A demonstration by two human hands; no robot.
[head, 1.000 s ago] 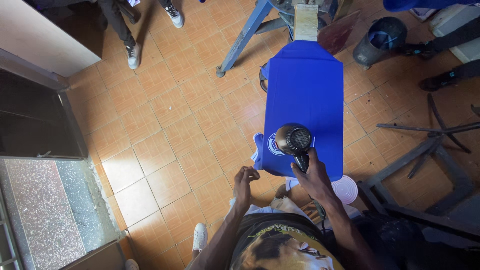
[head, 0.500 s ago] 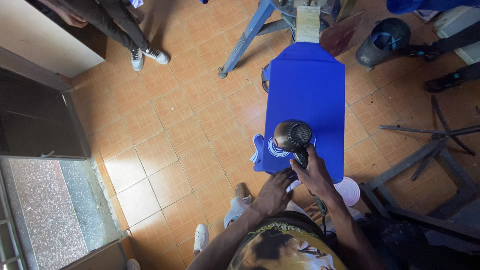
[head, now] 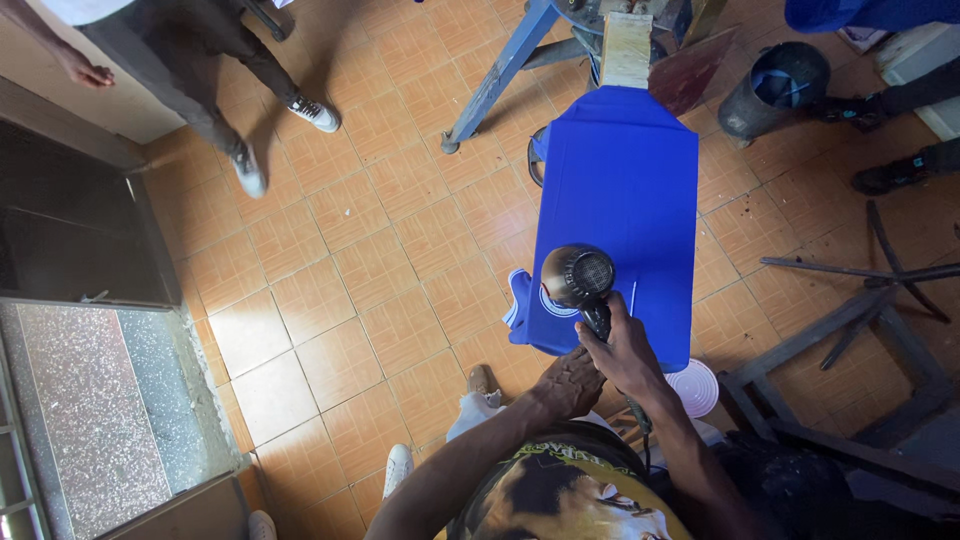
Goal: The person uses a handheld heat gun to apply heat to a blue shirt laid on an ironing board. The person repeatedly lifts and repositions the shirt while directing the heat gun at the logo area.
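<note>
Below, right hand point(head: 625, 352) gripping hair dryer point(head: 578, 276), blue cloth's point(head: 620, 190) near edge

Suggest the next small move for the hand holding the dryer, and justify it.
Probably sweep the dryer slowly up the blue shirt: the right hand aims it only at the near end by the collar, while the left hand rests at the shirt's near edge.

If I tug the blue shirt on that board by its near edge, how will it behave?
The blue shirt would probably be floppy: its near edge droops and folds off the board. It looks thin, so likely light. Being stretched flat over the board, it may drag rather than slide free. The right hand holds the hair dryer above it; the left hand is beside.
</note>
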